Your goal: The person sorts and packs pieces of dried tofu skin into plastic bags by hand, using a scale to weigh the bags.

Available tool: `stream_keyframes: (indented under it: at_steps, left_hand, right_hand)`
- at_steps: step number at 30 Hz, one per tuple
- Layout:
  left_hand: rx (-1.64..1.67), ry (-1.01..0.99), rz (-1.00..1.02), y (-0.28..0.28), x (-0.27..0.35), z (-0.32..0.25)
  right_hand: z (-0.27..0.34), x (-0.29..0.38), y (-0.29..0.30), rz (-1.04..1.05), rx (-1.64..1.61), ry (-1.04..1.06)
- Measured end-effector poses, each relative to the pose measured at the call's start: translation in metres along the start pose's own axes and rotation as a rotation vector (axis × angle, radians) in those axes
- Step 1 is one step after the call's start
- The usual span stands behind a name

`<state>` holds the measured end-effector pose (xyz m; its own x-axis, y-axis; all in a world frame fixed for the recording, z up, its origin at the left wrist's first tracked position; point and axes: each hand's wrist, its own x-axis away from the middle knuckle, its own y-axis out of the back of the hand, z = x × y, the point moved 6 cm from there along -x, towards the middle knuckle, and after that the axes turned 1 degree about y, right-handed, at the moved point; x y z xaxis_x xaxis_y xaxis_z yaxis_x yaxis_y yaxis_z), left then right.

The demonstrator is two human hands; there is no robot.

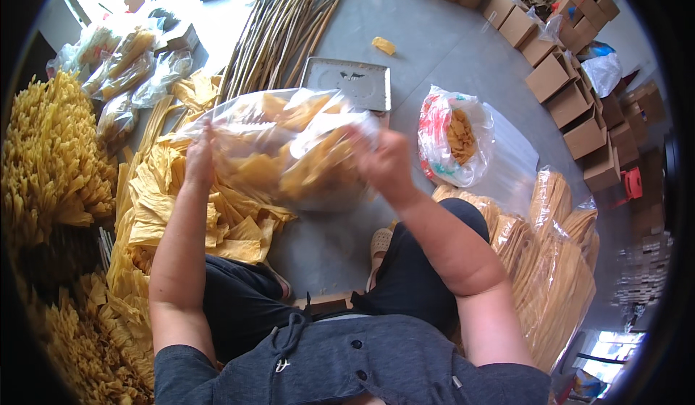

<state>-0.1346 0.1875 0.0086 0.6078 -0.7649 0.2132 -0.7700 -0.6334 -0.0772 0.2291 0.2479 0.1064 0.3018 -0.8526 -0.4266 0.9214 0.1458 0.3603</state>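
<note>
A clear plastic bag (255, 160) with folded yellow sheets, which look like dried tofu skin, hangs in front of me above the floor. My left hand (201, 155) grips its left end. At the other end, my right hand (383, 158) is closed on the gathered plastic, blurred by motion. Below and left of the bag lies a heap of loose yellow tofu skin sheets (157, 188), partly hidden by my left forearm. A white plastic bag with red print (431, 133) stands open to the right, with small yellow pieces (461, 139) inside.
Filled clear packs of long tofu skin (548, 264) lie by my right leg. Open cardboard boxes (570, 106) line the right side. Ahead are a grey metal tray (369, 84) and a bundle of thin sticks (271, 41). A tall yellow stack (59, 155) stands at left.
</note>
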Motion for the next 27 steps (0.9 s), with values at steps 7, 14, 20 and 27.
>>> stream_keyframes:
  at_steps: [7, 14, 20, 27]
  left_hand:
    - [-0.088, 0.064, -0.049, 0.052, 0.001, 0.038]
    - [-0.056, 0.038, -0.081, 0.092, 0.014, 0.064]
    - [-0.244, 0.218, -0.138, 0.116, 0.018, 0.080]
    - [0.094, 0.596, 0.178, 0.102, 0.038, 0.094]
  right_hand:
    - [0.072, 0.091, -0.103, 0.886, 0.114, 0.440]
    - [-0.070, 0.028, -0.127, 0.719, -0.773, -0.565]
    - [-0.334, 0.157, -0.107, -0.013, -0.033, -1.036]
    - [-0.281, 0.238, -0.132, 0.286, -0.469, -1.767]
